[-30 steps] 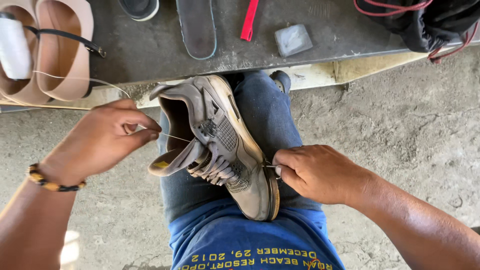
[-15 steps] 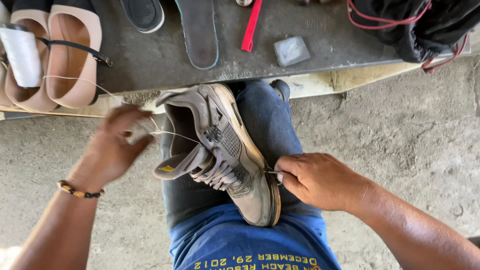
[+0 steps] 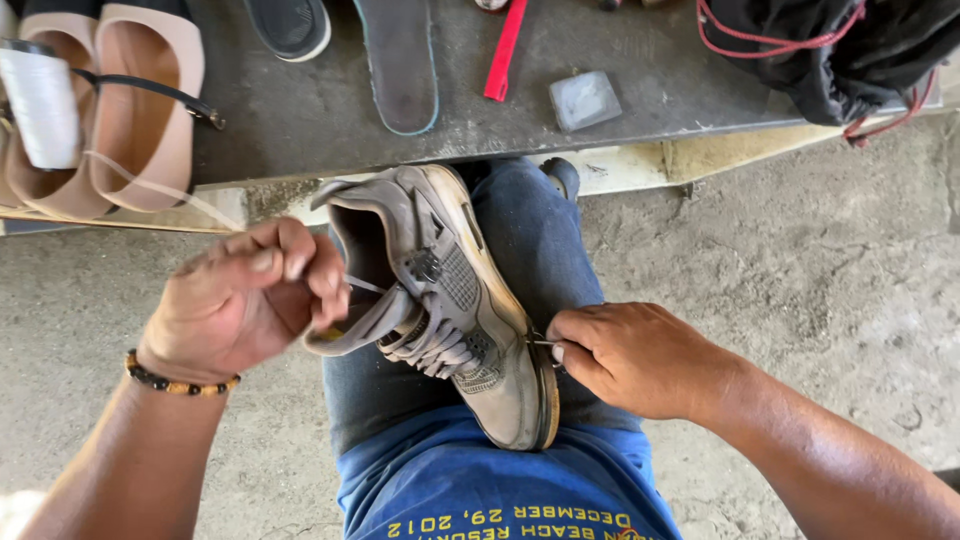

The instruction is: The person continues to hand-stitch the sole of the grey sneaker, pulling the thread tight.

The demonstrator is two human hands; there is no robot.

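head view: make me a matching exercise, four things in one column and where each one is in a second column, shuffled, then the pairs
Things:
1. grey sneaker
2. spool of white thread
3. red strip
4. bead bracelet

Places:
A. on the left wrist
B. on the grey bench top, next to a dark insole
C. across the person's lap, between both hands
D. on the tan shoes at the far left of the bench

Pairs: 1-C, 2-D, 3-B, 4-A
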